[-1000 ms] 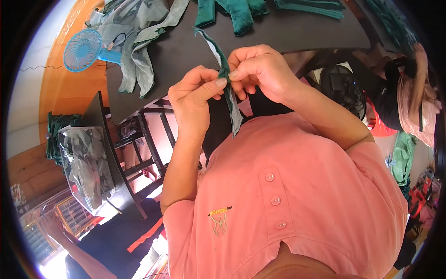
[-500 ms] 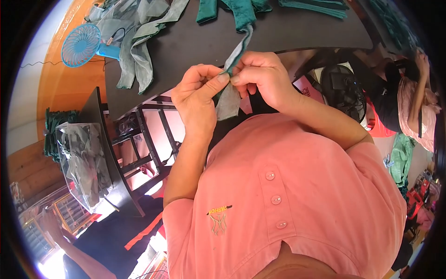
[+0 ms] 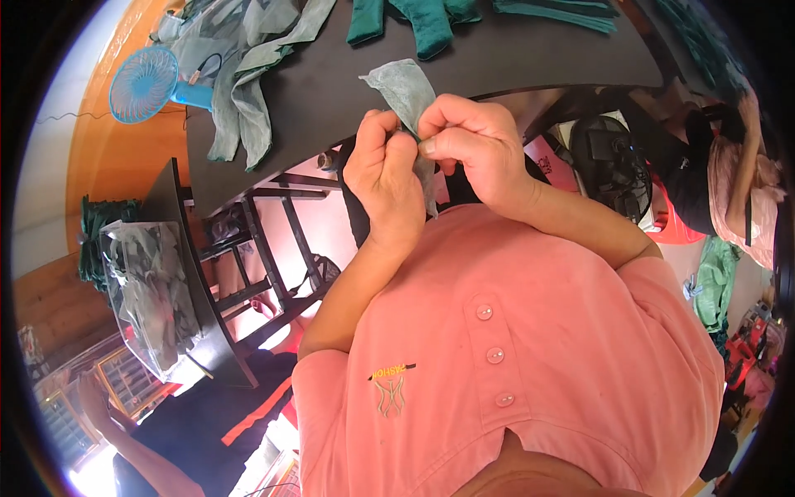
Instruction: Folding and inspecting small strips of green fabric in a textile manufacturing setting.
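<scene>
Between my two hands is a strip of fabric [image 3: 406, 89], pale grey-green on the side that shows. Its upper end fans out above my fingers over the table, and its lower part hangs behind my left hand toward my shirt. My left hand [image 3: 385, 178] is closed, its thumb and fingers pinching the strip. My right hand [image 3: 476, 149] pinches the same strip right beside it, thumb and fingertips together. What lies exactly between the fingertips is hidden. Dark green velvet pieces [image 3: 422, 29] rest on the table just beyond.
The dark table [image 3: 323, 99] holds pale grey-green strips [image 3: 248, 116] at left and stacked green strips [image 3: 563, 15] at far right. A blue fan [image 3: 145, 83] stands at its left edge. A clear bag [image 3: 153, 290] hangs lower left. Other people sit at right and lower left.
The strip's upper end has come away from the velvet pieces and now spreads out pale side up. My left hand has shifted right, closer to my right hand, its fingers more curled.
</scene>
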`<state>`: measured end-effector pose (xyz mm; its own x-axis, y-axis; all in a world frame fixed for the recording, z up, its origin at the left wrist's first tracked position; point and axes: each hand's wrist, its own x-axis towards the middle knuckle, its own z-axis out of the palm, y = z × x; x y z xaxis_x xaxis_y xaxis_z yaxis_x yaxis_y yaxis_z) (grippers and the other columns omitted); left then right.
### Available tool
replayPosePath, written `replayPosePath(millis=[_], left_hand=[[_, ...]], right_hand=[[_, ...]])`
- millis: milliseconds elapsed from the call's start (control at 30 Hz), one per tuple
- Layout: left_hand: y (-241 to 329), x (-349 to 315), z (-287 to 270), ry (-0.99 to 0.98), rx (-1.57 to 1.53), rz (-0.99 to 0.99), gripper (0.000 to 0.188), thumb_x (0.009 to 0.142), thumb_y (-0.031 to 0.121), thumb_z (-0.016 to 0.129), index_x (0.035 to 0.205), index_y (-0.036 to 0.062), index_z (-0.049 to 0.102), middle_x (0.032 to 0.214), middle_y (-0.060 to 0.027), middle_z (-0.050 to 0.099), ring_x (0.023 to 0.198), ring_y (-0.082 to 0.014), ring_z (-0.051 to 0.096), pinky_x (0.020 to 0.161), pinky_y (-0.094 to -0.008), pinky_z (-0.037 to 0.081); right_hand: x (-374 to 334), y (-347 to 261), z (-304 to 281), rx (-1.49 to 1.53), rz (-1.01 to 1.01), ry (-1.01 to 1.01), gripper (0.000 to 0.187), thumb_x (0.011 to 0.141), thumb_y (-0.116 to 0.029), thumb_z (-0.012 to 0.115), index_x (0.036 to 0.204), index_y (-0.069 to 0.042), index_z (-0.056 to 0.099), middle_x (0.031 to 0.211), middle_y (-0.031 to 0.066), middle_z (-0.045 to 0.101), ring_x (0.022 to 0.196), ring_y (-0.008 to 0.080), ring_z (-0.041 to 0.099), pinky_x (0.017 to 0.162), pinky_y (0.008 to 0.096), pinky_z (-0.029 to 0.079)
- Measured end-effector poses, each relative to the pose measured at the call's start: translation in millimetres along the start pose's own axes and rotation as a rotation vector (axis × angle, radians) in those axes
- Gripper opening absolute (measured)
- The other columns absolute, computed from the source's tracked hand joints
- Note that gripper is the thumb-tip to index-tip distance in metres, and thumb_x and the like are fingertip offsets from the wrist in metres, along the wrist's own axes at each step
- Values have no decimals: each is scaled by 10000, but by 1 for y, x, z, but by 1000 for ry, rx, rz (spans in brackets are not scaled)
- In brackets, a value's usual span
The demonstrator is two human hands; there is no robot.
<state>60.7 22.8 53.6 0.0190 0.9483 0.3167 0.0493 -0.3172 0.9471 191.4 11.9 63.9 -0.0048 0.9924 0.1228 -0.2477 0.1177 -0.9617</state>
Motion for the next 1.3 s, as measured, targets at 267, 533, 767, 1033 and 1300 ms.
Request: replayPosePath(millis=[267, 533, 767, 1033, 1300], left_hand=[[-16, -14, 2, -226, 51, 10, 93, 804, -64, 605, 840, 1, 549, 751, -7, 477, 679, -98, 444, 609, -235, 387], [-15, 0, 0, 15, -245, -181, 131, 785, -72, 521, 890, -1, 557, 802, 22, 516, 726, -66, 448, 646, -194, 383], [-16, -11, 7, -4, -109, -160, 132, 800, -45, 539, 927, -13, 557, 803, 17, 511, 748, -68, 442, 688, -198, 392], [-7, -9, 6, -25, 0, 114, 140, 860, -46, 549, 976, -27, 625, 866, -11, 584, 775, -85, 504, 723, -199, 408], [-10, -17, -8, -179, 200, 154, 115, 830, -81, 563, 924, -21, 595, 837, -54, 560, 703, -132, 511, 632, -252, 426]], right_hand=[[2, -20, -6, -221, -193, -57, 102, 766, -84, 586, 718, 3, 564, 574, 38, 493, 534, 91, 440, 497, 256, 357], [-5, 14, -7, -482, -263, 65, 175, 795, -58, 684, 934, -32, 581, 678, 89, 587, 565, 210, 570, 530, 324, 434], [2, 16, -14, -756, -586, 92, 98, 810, -47, 648, 828, -44, 552, 676, 110, 597, 556, 304, 584, 470, 385, 414], [-12, 13, -17, -347, -225, -21, 107, 847, -92, 647, 845, -18, 570, 650, 104, 554, 529, 207, 530, 501, 318, 400], [-21, 7, -23, -419, -288, -64, 94, 865, -88, 629, 849, -19, 567, 659, 103, 560, 566, 197, 549, 516, 308, 417]])
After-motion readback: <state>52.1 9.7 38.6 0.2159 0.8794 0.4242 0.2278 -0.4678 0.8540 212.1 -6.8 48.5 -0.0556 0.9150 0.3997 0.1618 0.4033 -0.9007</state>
